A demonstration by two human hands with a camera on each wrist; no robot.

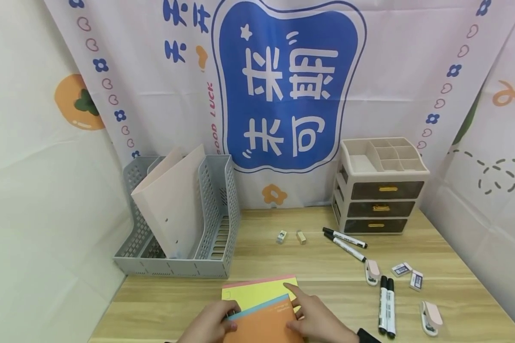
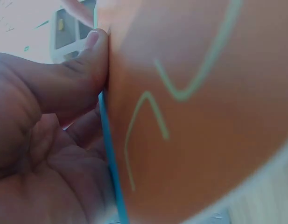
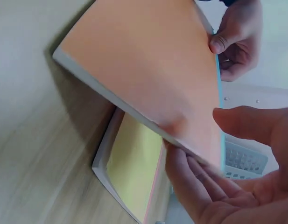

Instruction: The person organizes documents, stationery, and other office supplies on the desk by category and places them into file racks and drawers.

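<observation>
An orange notebook (image 1: 263, 326) with a blue spine strip is held slantwise over a yellow notebook (image 1: 257, 293) with a pink strip, which lies on the table. My left hand (image 1: 208, 324) grips the orange notebook by its blue spine edge, thumb on the cover and fingers behind, as the left wrist view shows. At its right edge is my right hand (image 1: 319, 319), thumb over the cover and fingers under the page edge. Thin pale curved lines mark the orange cover (image 2: 181, 121) in the left wrist view. The lower part of the yellow notebook is hidden.
A grey file rack (image 1: 171, 267) with a pale folder (image 1: 171, 205) stands back left. A drawer organizer (image 1: 382, 190) is at back right. Markers (image 1: 383, 305), staplers (image 1: 431, 317), erasers (image 1: 401, 269) and two small boxes (image 1: 301, 237) lie about the table.
</observation>
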